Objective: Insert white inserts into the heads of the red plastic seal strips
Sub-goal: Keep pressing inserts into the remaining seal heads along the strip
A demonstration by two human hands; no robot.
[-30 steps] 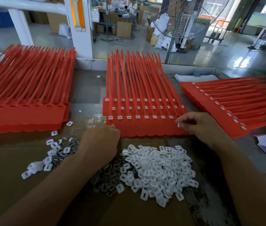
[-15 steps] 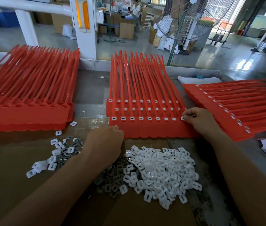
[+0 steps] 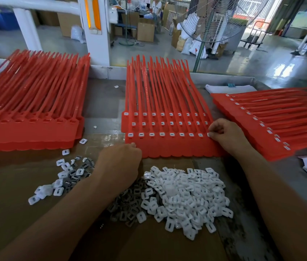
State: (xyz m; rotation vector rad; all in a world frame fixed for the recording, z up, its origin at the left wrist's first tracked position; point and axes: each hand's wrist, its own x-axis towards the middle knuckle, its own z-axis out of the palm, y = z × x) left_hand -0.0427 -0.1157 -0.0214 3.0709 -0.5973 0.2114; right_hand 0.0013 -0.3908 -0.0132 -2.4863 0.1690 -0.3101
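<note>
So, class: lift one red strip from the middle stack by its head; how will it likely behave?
Probably floppy: long thin tails in the middle stack visibly bend and splay. Likely light, being slim plastic. Its flat head shouldn't roll.

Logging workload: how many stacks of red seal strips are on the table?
3: left stack, heads unfilled; middle stack, straight ahead; right stack, partly out of frame. Others may lie off-frame.

1. Red seal strips (image 3: pixel 167 147): stacked sheets at 12 o'clock, tails pointing away, heads filled white. An empty-headed stack (image 3: pixel 26 132) lies at 9 o'clock, and a filled stack (image 3: pixel 261 132) at 3 o'clock.
2. White inserts (image 3: pixel 186 194): a loose heap at 5 o'clock and a small scatter (image 3: pixel 62 178) at 8 o'clock.
</note>
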